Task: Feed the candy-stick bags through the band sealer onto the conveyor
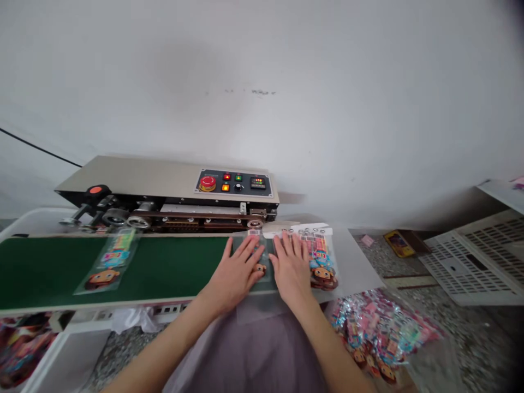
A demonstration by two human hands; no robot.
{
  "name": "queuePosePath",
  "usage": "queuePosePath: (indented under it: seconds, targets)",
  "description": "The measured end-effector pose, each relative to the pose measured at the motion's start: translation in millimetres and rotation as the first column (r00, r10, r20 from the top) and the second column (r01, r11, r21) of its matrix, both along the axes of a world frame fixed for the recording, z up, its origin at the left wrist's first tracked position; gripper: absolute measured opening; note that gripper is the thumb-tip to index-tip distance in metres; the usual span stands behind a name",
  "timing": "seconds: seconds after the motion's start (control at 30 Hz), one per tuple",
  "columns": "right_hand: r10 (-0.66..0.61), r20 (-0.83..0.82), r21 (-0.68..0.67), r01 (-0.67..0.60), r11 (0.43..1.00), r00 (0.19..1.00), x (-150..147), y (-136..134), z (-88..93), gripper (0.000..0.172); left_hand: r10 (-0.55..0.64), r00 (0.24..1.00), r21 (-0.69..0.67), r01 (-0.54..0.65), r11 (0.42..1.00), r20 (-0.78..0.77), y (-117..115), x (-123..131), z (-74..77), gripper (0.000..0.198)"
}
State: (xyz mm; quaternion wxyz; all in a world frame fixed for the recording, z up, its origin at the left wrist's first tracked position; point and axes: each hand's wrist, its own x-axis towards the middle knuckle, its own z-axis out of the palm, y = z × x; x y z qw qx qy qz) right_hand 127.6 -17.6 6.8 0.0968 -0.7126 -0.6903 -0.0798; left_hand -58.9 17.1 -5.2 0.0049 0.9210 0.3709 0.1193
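My left hand (237,273) lies flat with its fingers spread over a clear packet (260,268) at the right end of the green belt (176,267). Only parts of that packet show past my fingers. Just beside it, my right hand (292,270) rests palm down, fingers stretched out, at the left edge of a stack of printed packets (321,259). Farther left on the belt lies another clear packet (110,262) with a cartoon face. Behind the belt stands a sealing machine (164,180) with a lit control panel (233,183).
A large bag of shiny packets (385,333) sits low at the right. Beyond it are a small box (399,244) and a white slotted crate (475,262). At the lower left is a white bin (69,349) beside colourful items (22,349). A wall rises behind the machine.
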Motion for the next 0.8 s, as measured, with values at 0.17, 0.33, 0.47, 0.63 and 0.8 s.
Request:
queuePosePath:
  seconds: [0.17,0.33,0.47,0.63,0.8]
  targets:
    - [-0.051,0.053,0.044,0.048,0.998,0.997,26.8,-12.2,14.0,0.048,0.148,0.989,-0.024,-0.148,0.989,0.008,-1.8,-4.1,19.0,0.051]
    - [-0.180,0.168,0.019,0.179,0.984,0.969,60.0,-26.4,8.8,0.048,-0.116,0.991,-0.053,0.119,0.991,0.060,-14.1,57.8,18.1,0.051]
    - [-0.122,0.159,0.021,0.120,0.992,0.980,55.3,-17.6,6.8,0.046,-0.137,0.990,-0.027,0.138,0.990,0.043,-18.8,84.2,-0.1,0.058]
    - [-0.039,-0.021,0.018,0.039,0.999,0.999,46.0,20.7,16.2,0.042,-0.144,0.988,-0.031,0.146,0.989,0.048,-18.1,75.5,-4.2,0.058]
    - [-0.071,-0.161,-0.038,0.066,0.997,0.984,48.4,50.0,18.2,0.035,-0.146,0.988,-0.045,0.149,0.988,0.056,-19.1,75.5,-0.5,0.058]
